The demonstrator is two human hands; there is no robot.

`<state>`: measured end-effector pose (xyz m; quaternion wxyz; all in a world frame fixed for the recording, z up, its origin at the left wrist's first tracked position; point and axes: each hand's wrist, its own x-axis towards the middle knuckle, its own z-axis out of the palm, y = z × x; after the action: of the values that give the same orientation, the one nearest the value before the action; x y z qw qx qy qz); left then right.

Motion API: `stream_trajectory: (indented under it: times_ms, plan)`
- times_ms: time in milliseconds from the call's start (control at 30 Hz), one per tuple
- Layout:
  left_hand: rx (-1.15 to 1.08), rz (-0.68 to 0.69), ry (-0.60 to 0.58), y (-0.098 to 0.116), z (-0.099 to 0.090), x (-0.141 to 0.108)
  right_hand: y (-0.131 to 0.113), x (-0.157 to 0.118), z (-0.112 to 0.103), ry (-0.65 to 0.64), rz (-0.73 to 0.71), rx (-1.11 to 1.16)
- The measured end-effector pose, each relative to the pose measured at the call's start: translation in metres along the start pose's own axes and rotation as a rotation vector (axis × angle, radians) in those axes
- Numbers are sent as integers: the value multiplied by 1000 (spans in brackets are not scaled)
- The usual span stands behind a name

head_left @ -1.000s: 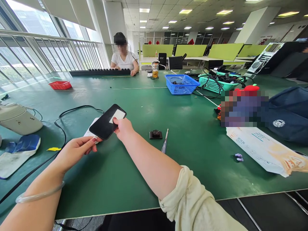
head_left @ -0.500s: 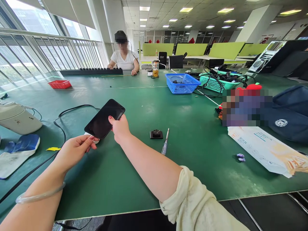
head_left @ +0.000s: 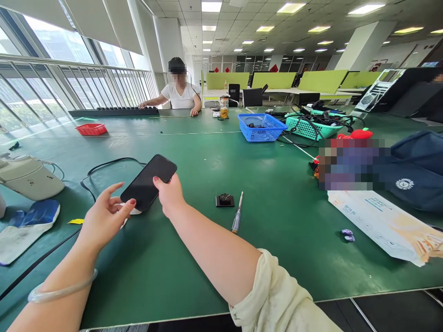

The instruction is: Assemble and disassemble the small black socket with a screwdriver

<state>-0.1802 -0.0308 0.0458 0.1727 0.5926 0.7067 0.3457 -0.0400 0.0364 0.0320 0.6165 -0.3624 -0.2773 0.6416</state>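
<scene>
A black smartphone is tilted above the green table, its dark screen facing me. My right hand grips its right edge, thumb on the screen. At the phone's lower left is my left hand, fingers apart, the thumb tip near the corner. Something white shows partly under the phone, mostly hidden. To the right lie a small black square part and a clear-handled screwdriver.
A blue basket, a green basket with cables and a red tray stand farther back. A white device and a black cable are left, a paper package right. A person sits opposite.
My left hand's fingers have spread from a pinch at the phone's lower corner. My right hand still holds the phone. The view has tilted up slightly, and the person opposite has stretched out an arm.
</scene>
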Motion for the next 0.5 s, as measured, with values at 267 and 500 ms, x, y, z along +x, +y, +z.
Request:
stream_trajectory:
  times_ms: [267, 500]
  plan:
    - [305, 55, 107, 14, 13, -2, 5, -10, 6, -302, 185, 111]
    - [463, -135, 125, 17, 9, 3, 17, 2, 1, -203, 173, 3]
